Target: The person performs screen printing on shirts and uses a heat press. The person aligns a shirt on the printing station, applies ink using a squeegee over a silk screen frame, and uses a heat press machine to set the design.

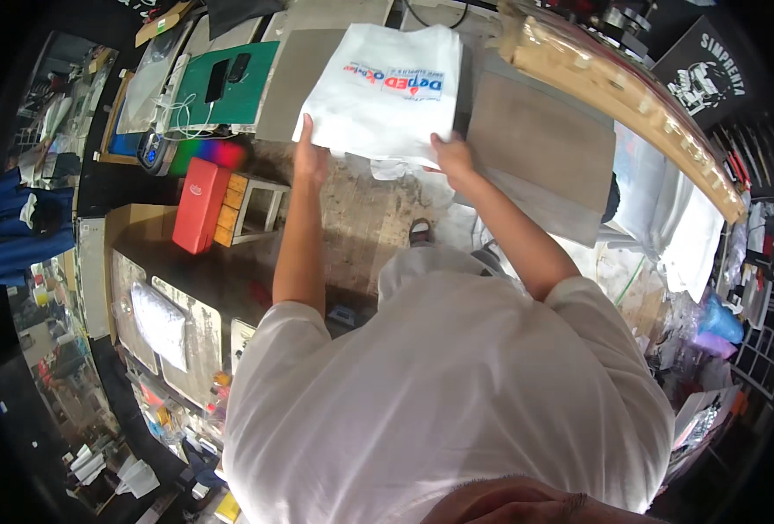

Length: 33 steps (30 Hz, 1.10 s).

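A white fabric piece [335,96] with red and blue print lies over the grey board [282,87] at the far middle, its near edge toward me. It looks like a flat cloth bag, but I cannot make out handles. My left hand [310,157] grips its near left corner, thumb pointing up along the edge. At its near right corner my right hand [453,159] is closed on the cloth, thumb on top. Fingers under the cloth are hidden on both sides. Some more white material [391,168] shows just beneath the near edge.
Right of the cloth lies a bare brown-grey board [535,131]. A long taped cardboard package [614,96] runs along the far right. On a green cutting mat [252,61] at left rest dark phones and a white cable. A red box [201,194] sits on a wooden stool [252,210].
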Each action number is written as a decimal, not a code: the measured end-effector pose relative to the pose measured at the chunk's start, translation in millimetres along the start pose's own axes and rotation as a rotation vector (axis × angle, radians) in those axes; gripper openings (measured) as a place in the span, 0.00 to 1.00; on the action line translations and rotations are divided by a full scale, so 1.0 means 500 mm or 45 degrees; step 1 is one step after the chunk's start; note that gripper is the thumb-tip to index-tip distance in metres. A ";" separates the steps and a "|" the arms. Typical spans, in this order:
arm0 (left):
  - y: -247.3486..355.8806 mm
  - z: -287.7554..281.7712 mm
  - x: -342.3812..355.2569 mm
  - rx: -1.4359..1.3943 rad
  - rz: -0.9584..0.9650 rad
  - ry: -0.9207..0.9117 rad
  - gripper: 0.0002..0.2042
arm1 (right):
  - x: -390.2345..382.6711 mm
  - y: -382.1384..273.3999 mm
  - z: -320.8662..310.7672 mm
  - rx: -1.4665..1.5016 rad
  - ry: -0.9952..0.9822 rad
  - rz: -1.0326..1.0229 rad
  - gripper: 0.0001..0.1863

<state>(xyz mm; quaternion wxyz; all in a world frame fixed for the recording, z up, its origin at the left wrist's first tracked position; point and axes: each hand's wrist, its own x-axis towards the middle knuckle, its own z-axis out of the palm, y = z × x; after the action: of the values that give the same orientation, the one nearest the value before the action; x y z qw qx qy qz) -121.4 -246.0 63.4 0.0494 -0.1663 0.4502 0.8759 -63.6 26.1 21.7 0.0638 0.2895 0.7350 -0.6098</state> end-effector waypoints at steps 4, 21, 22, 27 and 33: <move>-0.086 -0.153 0.058 0.387 -0.140 -0.161 0.28 | -0.002 -0.015 0.128 0.099 -0.031 0.386 0.23; -0.162 -0.227 0.049 0.820 -0.496 -0.374 0.18 | -0.068 0.106 0.093 -0.191 -0.644 0.533 0.20; -0.182 -0.209 0.053 0.853 -0.424 -0.209 0.17 | -0.084 0.117 0.066 -0.211 -0.762 0.562 0.18; -0.287 -0.247 0.090 0.918 -0.091 0.205 0.16 | -0.236 0.092 -0.110 -0.374 -1.253 0.268 0.17; -0.289 -0.171 0.133 1.019 -0.385 0.180 0.22 | -0.319 0.175 -0.448 0.004 -0.982 0.373 0.16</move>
<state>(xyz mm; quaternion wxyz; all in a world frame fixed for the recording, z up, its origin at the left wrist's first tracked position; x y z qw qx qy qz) -128.9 -234.1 -116.6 0.2066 -0.2577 0.7274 0.6015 170.2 187.4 73.3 0.4201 0.1415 0.6073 -0.6593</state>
